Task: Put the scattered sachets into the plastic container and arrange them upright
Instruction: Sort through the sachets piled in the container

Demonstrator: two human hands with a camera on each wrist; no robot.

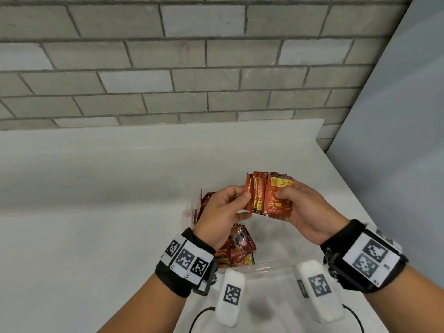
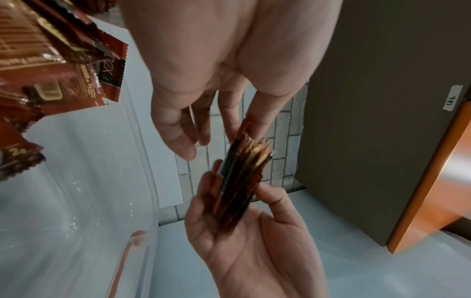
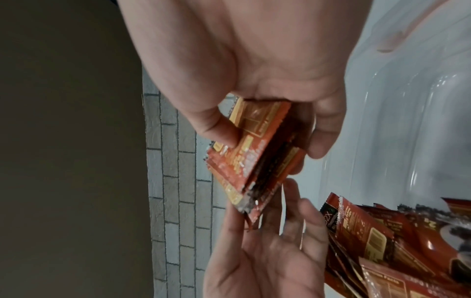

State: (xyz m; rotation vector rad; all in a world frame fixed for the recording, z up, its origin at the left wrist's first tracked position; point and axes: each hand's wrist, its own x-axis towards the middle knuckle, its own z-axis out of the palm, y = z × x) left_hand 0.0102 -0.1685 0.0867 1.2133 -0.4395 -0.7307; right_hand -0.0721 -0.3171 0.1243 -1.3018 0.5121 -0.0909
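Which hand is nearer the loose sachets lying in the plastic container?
Left. The left hand is directly above the loose sachets in the plastic container; the right hand is farther off to their right, gripping the stack of sachets.

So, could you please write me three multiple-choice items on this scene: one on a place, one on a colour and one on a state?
1. Where is the held stack of sachets?
A. In the air above the plastic container
B. Flat on the table
C. On the brick wall

2. The sachets' main colour?
A. Blue
B. Red-orange
C. Green

3. How is the stack held?
A. By the left hand alone
B. Untouched
C. Between both hands, the right hand pinching it

Key: 1 A, the hands hold it up over the container; 2 B, red-orange wrappers with yellow panels; 3 C, fingers of both hands are on it.
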